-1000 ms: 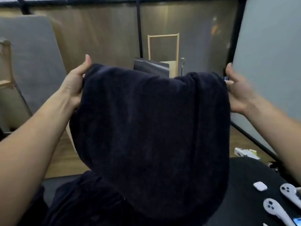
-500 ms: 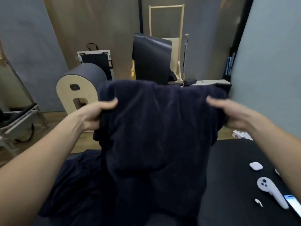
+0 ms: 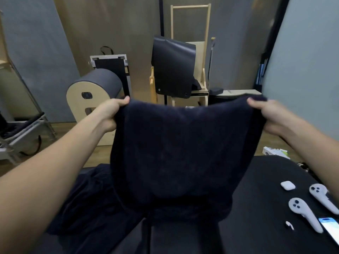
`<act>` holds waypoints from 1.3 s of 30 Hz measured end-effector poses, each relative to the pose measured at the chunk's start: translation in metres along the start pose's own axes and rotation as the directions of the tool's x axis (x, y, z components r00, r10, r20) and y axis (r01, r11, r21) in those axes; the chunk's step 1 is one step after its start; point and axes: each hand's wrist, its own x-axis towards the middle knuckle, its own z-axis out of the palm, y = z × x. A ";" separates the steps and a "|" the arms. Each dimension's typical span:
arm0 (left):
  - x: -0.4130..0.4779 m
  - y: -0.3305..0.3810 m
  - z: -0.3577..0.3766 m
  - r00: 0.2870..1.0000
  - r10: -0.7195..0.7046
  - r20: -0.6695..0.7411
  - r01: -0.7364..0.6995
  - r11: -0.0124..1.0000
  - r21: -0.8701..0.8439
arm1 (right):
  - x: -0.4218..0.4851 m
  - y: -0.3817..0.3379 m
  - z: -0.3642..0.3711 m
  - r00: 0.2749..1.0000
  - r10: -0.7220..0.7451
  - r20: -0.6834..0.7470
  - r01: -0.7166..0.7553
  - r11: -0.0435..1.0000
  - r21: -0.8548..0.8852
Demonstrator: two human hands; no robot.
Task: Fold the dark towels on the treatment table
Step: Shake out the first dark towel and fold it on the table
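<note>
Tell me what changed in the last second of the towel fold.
Both hands, left hand and right hand, brought the dark towel down from face height toward the treatment table, its lower end now bunched there. Each hand still grips a top corner. The white controllers and the earbud case lie unmoved.

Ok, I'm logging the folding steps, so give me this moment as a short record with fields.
left hand: grips one top corner of the held towel
right hand: grips the other top corner
held towel: dark, spread between the hands, lower end on the table
second towel: dark, crumpled on the table's left side
treatment table: black
right side of table: two white controllers, white earbud case, phone
</note>
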 end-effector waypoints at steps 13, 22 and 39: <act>-0.011 0.023 0.103 0.934 0.289 0.211 -0.311 0.948 0.076 | 0.024 -0.070 -0.094 0.856 -0.290 -0.427 0.340 0.939 0.043; 0.024 -0.016 0.167 0.958 0.159 0.237 -0.205 0.962 0.182 | -0.014 -0.051 -0.141 0.837 -0.236 -0.494 0.137 0.964 -0.229; 0.020 0.041 0.115 0.953 0.299 -0.038 -0.302 0.943 -0.140 | -0.001 -0.039 -0.132 0.987 -0.127 -0.104 0.139 0.983 0.122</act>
